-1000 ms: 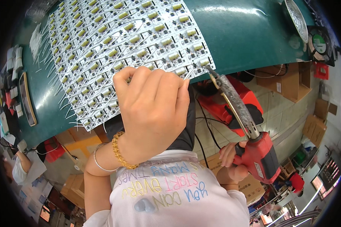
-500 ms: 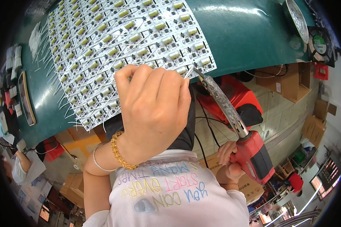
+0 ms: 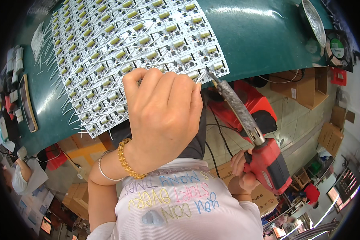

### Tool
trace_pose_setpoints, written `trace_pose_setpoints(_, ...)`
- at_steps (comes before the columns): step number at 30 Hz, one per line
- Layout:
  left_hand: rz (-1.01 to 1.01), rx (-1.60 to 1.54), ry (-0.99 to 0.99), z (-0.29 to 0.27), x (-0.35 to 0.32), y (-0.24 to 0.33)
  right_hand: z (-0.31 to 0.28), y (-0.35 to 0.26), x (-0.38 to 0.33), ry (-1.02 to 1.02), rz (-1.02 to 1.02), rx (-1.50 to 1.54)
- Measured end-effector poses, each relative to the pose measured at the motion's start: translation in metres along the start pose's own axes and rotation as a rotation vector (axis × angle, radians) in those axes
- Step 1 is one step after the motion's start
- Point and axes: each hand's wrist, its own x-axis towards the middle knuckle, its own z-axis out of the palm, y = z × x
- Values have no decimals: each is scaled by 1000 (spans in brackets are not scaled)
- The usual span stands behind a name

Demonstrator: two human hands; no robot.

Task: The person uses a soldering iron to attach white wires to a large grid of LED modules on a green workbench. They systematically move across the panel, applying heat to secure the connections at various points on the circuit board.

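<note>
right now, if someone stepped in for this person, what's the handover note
Left hand: pressed on the near edge of the white circuit board panel, fingers curled, pinching a thin white wire lead by the panel's near right corner.
Right hand: grips the red soldering gun by its handle; its long tip reaches up to that same corner, beside the left fingertips.
The panel lies on the green table, with loose white leads sticking out along its left and near edges.
Done and left: which joints are soldered cannot be told from here.
</note>
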Motion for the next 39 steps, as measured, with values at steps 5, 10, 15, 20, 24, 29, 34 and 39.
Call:
trace_pose_setpoints(5,1,9,1,0,0,-1,1,43,-17,238,-21,329)
trace_pose_setpoints(10,10,-5,6,1,1,-2,4,20,-18,256,30,-70)
trace_pose_setpoints(15,5,16,18,1,-1,1,5,15,-11,214,20,72)
trace_pose_setpoints(20,2,-8,17,1,1,0,3,52,-38,290,224,1094)
trace_pose_setpoints(24,-6,12,20,0,-1,1,-12,51,-36,243,347,718)
trace_pose_setpoints(29,0,6,22,1,0,1,0,33,-25,164,282,790)
trace_pose_setpoints(34,9,3,17,3,0,0,-2,26,-24,184,212,265)
trace_pose_setpoints(39,-5,10,15,0,-1,0,2,40,-19,227,-3,381)
